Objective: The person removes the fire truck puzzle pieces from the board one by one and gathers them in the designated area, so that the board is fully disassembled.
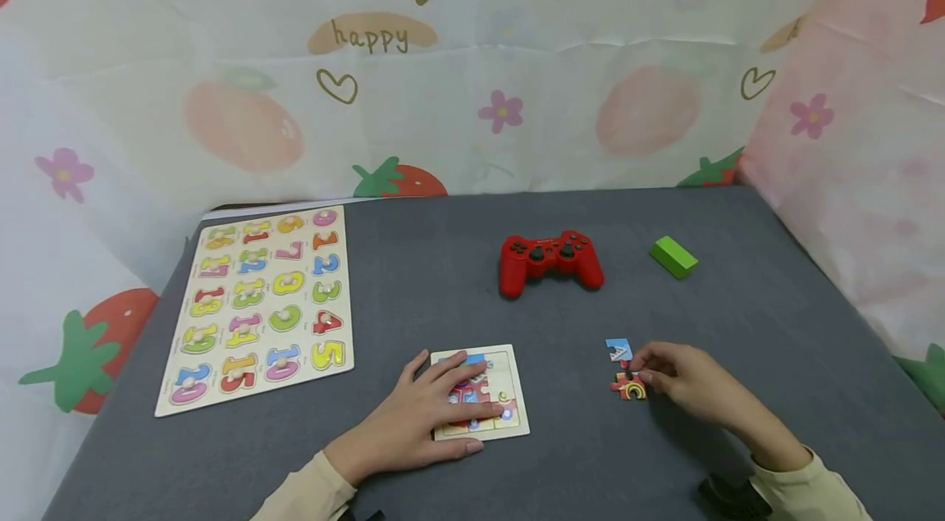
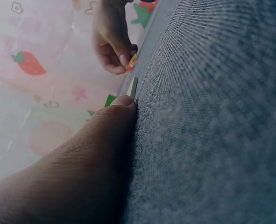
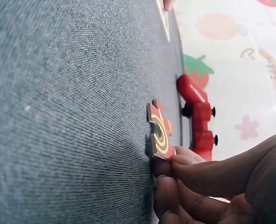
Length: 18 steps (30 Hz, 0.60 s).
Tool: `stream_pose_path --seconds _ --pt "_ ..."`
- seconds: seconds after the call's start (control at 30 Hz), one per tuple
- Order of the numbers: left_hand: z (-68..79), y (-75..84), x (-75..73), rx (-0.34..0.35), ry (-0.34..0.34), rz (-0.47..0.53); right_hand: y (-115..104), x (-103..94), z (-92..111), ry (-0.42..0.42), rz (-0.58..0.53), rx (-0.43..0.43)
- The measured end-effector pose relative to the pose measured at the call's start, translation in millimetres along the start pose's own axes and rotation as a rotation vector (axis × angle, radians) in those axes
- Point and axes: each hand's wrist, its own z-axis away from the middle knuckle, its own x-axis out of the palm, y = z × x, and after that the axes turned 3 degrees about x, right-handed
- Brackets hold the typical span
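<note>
Counting up first: got one puzzle (image 1: 519, 391) in a pale frame, a bit past 6 o'clock from the middle of the head view, flat on the dark grey counter (image 1: 443, 291). Can make out at least two loose bits near 3 o'clock from it: one blue piece (image 1: 617, 347) with some white, and one red piece (image 1: 629, 388) with yellow curves, close together, blue at roughly 12 o'clock from red. Can't tell if actually touching.

Also spotting one number board (image 1: 349, 340) at about 10 o'clock from the puzzle, one red controller (image 1: 552, 254) around 1 o'clock, and one green block (image 1: 673, 257) at 12 o'clock from the right hand (image 1: 687, 380).

Now for the fingers. On the left hand (image 1: 431, 418), spread wide and lying across the puzzle, covering a good part of the picture, with the thumb down at its 6 o'clock edge. On the right, pretty much closed up, pinching the edge of the red piece between thumb and finger, low over the counter; clearest in the right wrist view.

As for writing: can read "happy" on the backdrop (image 1: 458, 123), about 11 o'clock in the head view. Counting twenty-one numbers on the board, with 1, 2, 3, 4, 5 easy to read down its 3 o'clock side. Can't read a brand on the controller at this size.
</note>
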Motion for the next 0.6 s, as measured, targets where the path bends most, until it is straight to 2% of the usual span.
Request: stream_pose_path --seconds 0.3,0.5,0.6 --pt "-0.5 -1.4 1.6 0.008 0.004 -0.003 -1.4 1.8 1.5 0.037 0.087 0.012" --pt "-1.1 -0.5 -0.2 -0.001 -0.015 0.012 -0.3 3.2 4.0 0.022 0.138 -0.054" --pt "-1.3 0.3 -0.9 -0.014 -0.029 0.024 -0.6 3.1 4.6 0.02 0.149 -0.055"
